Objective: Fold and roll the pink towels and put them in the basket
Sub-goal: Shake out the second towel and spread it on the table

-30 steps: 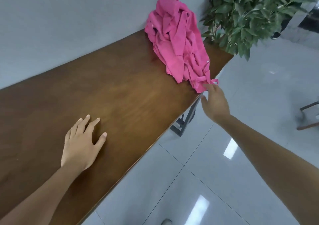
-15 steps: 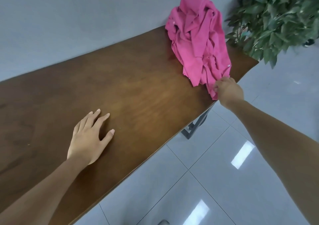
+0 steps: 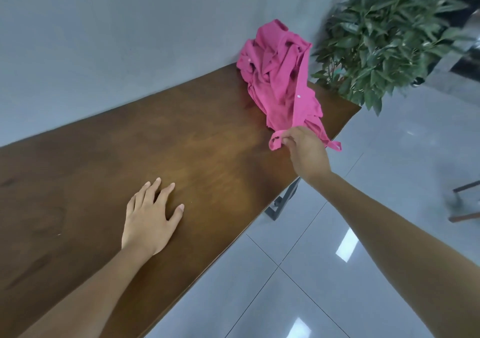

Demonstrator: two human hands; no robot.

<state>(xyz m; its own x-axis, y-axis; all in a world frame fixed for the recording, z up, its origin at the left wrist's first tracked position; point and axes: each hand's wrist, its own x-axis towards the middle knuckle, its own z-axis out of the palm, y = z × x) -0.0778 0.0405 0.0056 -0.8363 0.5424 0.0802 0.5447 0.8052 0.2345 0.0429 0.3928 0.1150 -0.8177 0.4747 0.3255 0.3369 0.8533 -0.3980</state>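
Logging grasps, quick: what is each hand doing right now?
Left hand: open, flat on the table.
Right hand: pinches an edge of the towels.

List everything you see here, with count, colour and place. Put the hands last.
towels: one crumpled heap, number unclear, pink, far end of the table against the wall
table: one, dark brown wood, along the wall
table leg: one seen, dark grey metal, under the table's near edge
plant: one, green, beyond the table's far end
wall: grey, behind the table
floor: pale glossy tiles, right of the table
furniture legs: brown, blurred, at the right edge
basket: none in view
left hand: flat on the table, fingers spread
right hand: pinches the heap's near corner
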